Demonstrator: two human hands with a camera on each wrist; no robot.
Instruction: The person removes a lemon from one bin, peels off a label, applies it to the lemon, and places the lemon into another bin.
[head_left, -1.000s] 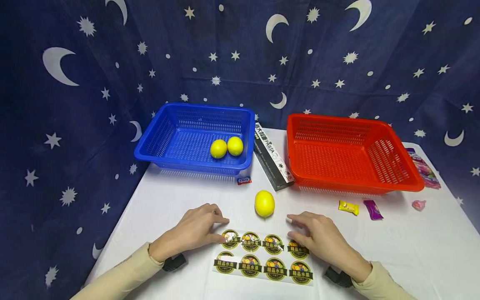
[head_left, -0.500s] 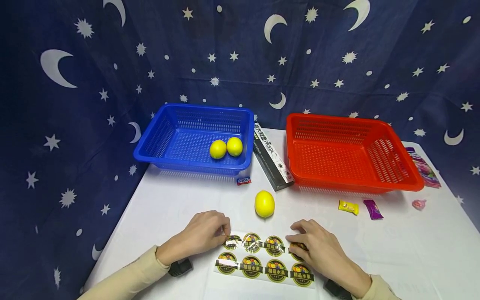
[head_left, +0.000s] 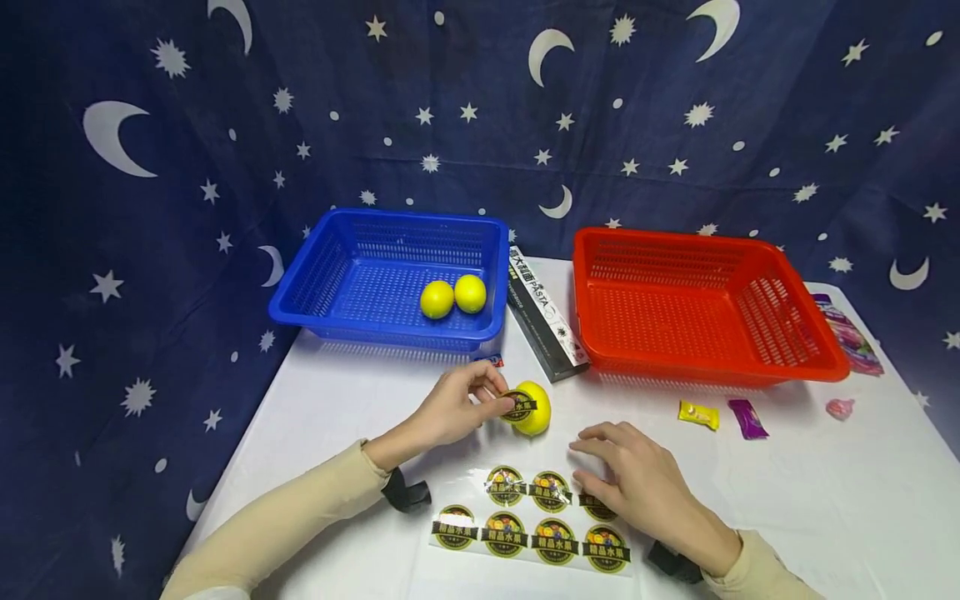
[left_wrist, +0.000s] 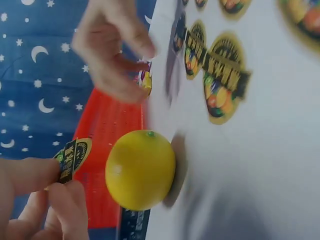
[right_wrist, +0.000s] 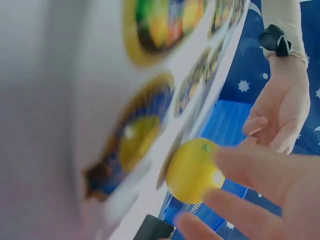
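Observation:
My left hand pinches a round black-and-gold sticker between thumb and finger. In the head view the sticker overlaps the left side of a lemon, but the left wrist view shows a gap between them. The lemon sits on the white table. Near the top right corner of the sticker sheet, my right hand has its fingers loosely bent and holds nothing. It partly covers one sticker there. A bare spot shows at the sheet's top left corner.
A blue basket at the back left holds two lemons. Right of it lie a pasta box and a red basket. Wrapped candies, one yellow and one purple, lie in front of the red basket.
My left hand has peeled the top left sticker off the sheet and carried it up and right to the lemon. My right hand stays near the sheet, its fingers lifted and spread slightly.

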